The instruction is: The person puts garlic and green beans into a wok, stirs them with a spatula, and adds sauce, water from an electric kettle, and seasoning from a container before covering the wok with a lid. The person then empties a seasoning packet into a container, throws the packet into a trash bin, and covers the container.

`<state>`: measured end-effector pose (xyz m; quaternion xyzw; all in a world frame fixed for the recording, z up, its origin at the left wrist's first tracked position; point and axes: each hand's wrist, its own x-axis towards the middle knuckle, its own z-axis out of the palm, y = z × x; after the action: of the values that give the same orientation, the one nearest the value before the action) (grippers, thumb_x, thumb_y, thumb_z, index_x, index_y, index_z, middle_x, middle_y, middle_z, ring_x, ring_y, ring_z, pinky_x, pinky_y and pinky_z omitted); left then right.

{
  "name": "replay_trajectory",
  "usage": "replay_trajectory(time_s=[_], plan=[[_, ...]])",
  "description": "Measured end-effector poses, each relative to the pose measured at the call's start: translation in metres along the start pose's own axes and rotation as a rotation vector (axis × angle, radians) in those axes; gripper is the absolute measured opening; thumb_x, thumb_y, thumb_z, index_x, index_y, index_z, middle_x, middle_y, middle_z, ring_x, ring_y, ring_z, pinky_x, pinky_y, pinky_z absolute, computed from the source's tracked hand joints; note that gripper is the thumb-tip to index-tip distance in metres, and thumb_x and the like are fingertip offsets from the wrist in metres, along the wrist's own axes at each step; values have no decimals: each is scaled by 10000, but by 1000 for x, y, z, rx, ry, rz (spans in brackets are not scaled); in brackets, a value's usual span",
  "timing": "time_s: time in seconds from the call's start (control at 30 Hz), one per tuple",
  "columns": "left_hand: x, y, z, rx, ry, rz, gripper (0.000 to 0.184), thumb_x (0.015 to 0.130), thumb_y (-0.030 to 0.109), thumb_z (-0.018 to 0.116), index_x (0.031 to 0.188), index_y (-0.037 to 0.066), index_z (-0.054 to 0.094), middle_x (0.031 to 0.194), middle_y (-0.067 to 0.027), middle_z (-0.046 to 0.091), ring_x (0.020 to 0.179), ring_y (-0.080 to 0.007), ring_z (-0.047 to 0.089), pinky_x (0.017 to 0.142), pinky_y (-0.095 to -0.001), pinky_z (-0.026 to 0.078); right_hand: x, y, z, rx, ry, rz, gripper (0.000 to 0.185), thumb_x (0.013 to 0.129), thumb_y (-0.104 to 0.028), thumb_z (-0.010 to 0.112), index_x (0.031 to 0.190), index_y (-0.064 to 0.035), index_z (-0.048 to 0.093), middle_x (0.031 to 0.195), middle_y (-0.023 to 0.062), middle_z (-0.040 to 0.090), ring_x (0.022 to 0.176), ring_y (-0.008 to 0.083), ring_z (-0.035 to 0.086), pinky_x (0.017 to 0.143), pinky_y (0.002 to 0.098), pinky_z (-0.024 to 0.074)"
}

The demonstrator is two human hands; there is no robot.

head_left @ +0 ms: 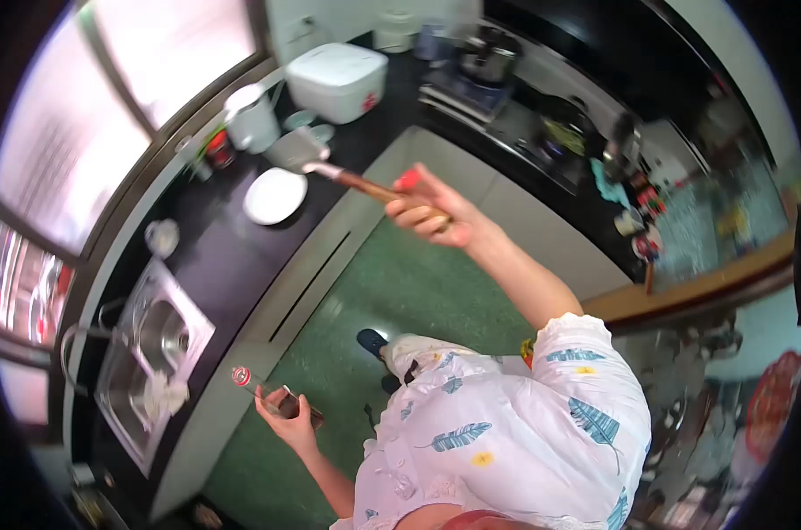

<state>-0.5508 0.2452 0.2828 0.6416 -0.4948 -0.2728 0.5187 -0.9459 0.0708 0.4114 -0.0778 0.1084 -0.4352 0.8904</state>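
My left hand (pixel 287 422), low on the left over the green floor, is closed around a clear bottle (pixel 287 405) with dark content and red at its top. The bottle leans, its top pointing up and left towards the sink. My right hand (pixel 427 212), raised in the upper middle, has its fingers wrapped round the wooden handle of a spatula (pixel 358 183). Near its thumb shows a small red thing (pixel 408 180), perhaps a cap. The spatula's wide metal blade reaches left, above a white plate (pixel 275 196) on the dark counter.
On the left are a sink (pixel 162 336) with a cloth (pixel 164 396) at its edge. A kettle (pixel 251 117), a red jar (pixel 219 148) and a white rice cooker (pixel 337 81) stand along the counter. A pot (pixel 489 55) and a wok (pixel 563 126) sit on the stove side.
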Motion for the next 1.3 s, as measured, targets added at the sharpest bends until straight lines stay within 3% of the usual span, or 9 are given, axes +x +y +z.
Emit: replay_trajectory(time_s=[0.43,0.57,0.7,0.77,0.83,0.93,1.03,1.1,1.3], plan=[[-52,99,225,-138,-509,70,862,645,-65,720,1406,51,332,1024,-107,582,950,-213,587,898,-345,456,-371,-290,-122,-279,855,-901,420,919,-492,580,993,-81,536,730,36,499,517,57,428,393,159,343],[-81,129,306,-158,-542,53,841,664,-23,734,1403,73,346,1019,-91,581,952,-200,579,899,-343,453,-405,-386,-193,-881,1357,-720,406,896,-522,597,939,-125,525,726,-3,499,514,45,422,378,191,306],[-106,179,394,-182,-604,49,850,639,-52,742,1384,63,349,1009,-94,592,925,-193,602,837,-321,497,-436,-453,-287,-2053,1527,-476,425,843,-508,646,933,-99,569,758,113,588,670,282,623,597,371,497],[-116,201,438,-173,-678,68,839,641,-53,740,1377,70,355,991,-87,597,910,-182,605,814,-314,507,-435,-452,-268,-2149,1728,-45,415,805,-467,682,1002,-113,592,1014,167,599,901,366,624,753,451,497],[-128,233,482,-151,-753,61,817,650,-28,741,1365,85,363,964,-76,622,910,-172,617,795,-318,519,-440,-450,-267,-2300,1699,-93,377,796,-378,719,1052,-120,620,1085,160,582,916,363,610,781,456,493],[-137,260,541,-58,-882,193,806,650,-1,743,1359,113,377,962,-80,640,885,-171,630,770,-323,528,-448,-443,-251,-2720,1476,-718,319,792,-227,742,1069,-100,645,1007,97,614,844,247,628,765,376,505],[-145,288,589,-21,-1025,234,805,639,33,758,1351,143,399,968,-101,644,875,-224,646,785,-351,523,-447,-421,-170,-1651,904,-637,266,787,-108,733,1039,-64,661,921,23,623,781,106,591,724,266,491],[-151,312,612,-36,-1126,196,808,632,40,768,1347,127,401,973,-99,634,915,-247,632,827,-357,504,-456,-393,-112,-1613,649,-621,282,784,-59,725,1055,-32,653,864,-24,615,762,28,551,682,190,462],[-167,338,672,-70,-1384,349,812,623,55,768,1349,131,412,1007,-109,630,921,-247,633,823,-356,505,-503,-366,-76,-1839,662,-593,317,748,-89,770,1039,-15,670,892,58,607,756,128,586,608,249,533]])
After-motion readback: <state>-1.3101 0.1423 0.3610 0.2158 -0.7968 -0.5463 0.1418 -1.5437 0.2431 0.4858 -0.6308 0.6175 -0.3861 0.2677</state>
